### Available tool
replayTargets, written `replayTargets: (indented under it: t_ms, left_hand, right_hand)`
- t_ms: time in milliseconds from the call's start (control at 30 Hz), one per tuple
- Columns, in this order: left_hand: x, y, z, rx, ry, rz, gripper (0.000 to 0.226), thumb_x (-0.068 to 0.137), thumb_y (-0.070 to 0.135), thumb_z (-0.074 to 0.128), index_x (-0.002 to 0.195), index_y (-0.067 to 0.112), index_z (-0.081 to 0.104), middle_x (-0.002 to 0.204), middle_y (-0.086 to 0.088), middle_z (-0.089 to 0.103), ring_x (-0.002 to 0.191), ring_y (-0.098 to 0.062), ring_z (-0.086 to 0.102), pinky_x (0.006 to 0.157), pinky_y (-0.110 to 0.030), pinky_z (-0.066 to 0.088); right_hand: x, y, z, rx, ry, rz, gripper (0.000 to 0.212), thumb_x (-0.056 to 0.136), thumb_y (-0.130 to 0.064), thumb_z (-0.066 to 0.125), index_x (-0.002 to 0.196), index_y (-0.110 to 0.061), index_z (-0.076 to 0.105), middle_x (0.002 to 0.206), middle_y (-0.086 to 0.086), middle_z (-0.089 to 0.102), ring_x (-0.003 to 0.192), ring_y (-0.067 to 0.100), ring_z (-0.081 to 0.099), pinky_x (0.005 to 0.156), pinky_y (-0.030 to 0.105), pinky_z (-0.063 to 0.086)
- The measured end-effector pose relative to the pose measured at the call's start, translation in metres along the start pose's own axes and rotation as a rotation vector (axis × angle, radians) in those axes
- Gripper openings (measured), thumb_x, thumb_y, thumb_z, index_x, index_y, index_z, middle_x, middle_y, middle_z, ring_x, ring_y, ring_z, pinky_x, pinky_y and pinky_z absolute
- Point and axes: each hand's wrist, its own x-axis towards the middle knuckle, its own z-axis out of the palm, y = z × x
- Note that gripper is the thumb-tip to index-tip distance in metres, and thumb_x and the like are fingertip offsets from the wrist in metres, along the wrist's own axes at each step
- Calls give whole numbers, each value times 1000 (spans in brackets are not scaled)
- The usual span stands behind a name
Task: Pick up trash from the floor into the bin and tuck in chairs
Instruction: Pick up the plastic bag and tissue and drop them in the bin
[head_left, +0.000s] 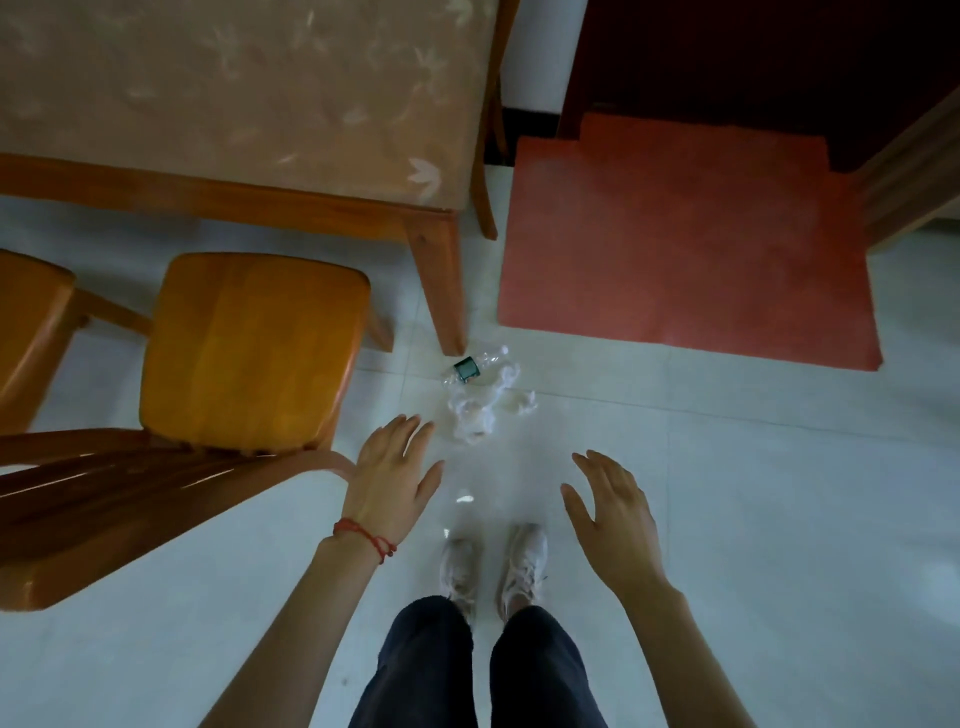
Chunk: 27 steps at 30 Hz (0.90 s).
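Pale tiled floor (727, 519) (red mat (675, 249) beyond); crumpled plastic trash (480, 400) by the table leg (439, 291); both hands' fingers spread, empty.

Left hand (390, 470), right hand (613, 512) extended, fingers spread, empty.

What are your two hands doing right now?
Left hand: open, holding nothing.
Right hand: open, holding nothing.

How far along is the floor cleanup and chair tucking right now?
Nothing looks done yet. The crumpled plastic bottle and clear wrappers lie on the floor by the table leg. Both hands, left and right, are open and empty above them. The wooden chair stands pulled out. No bin is in view.
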Motion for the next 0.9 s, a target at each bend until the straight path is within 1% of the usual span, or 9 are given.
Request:
replayTargets:
  t_ms: [100,400,467,533,600,667,733,800,900]
  left_hand:
    - [21,0,19,-11,7,-53,45,83,29,62,120,4,55,123,-20,60,117,-38,53,91,-47,47]
    - [86,-4,88,-116,4,-138,44,86,28,58,123,4,52,127,-21,57,121,-38,49,94,-47,44]
    - [104,-11,107,-122,4,-146,49,89,38,44,124,4,51,128,-20,56,122,-38,48,96,-45,42]
    - [125,-20,128,-131,1,-143,64,89,51,26,125,5,50,129,-20,55,124,-37,46,99,-45,39]
    - [145,-31,153,-144,1,-142,70,88,56,19,126,5,49,131,-19,53,125,-36,45,101,-45,38]
    - [164,-44,179,-158,12,-142,69,88,55,21,126,5,50,130,-20,54,124,-36,46,101,-46,39]
    - [182,-57,207,-170,8,-163,52,90,41,40,126,4,49,131,-20,53,125,-36,45,102,-44,37]
    - [198,-68,237,-182,13,-170,46,90,31,51,127,4,48,132,-21,52,125,-36,44,103,-43,36]
    - [221,-87,283,-205,28,-188,50,92,37,39,126,3,49,131,-21,52,125,-37,45,104,-44,34]
  right_hand:
    - [29,17,6,1,-27,-29,43,93,-34,46,132,-16,45,140,5,45,128,21,40,103,33,34]
    - [121,72,42,-42,-78,-71,43,93,-34,45,132,-15,44,141,6,44,130,21,39,104,35,33]
    - [143,83,60,-41,-81,-74,43,93,-33,45,132,-14,44,140,6,45,130,22,39,104,35,34]
    - [166,93,81,-36,-71,-70,43,93,-33,46,132,-14,45,140,7,45,129,23,40,104,36,34]
    - [189,105,103,-26,-51,-61,43,92,-32,46,131,-14,45,139,8,46,129,23,41,103,37,35]
    - [212,117,126,-26,-33,-64,43,92,-32,47,131,-14,45,139,8,46,128,24,41,103,37,35]
    - [235,130,149,-38,-21,-74,44,92,-31,47,131,-13,45,139,9,47,128,24,41,103,37,34]
    - [258,145,172,-52,-5,-83,44,92,-31,48,131,-12,46,138,9,47,128,25,42,103,37,34]
    - [293,166,207,-57,25,-94,43,90,-31,50,129,-12,48,136,11,49,126,27,44,101,39,36]
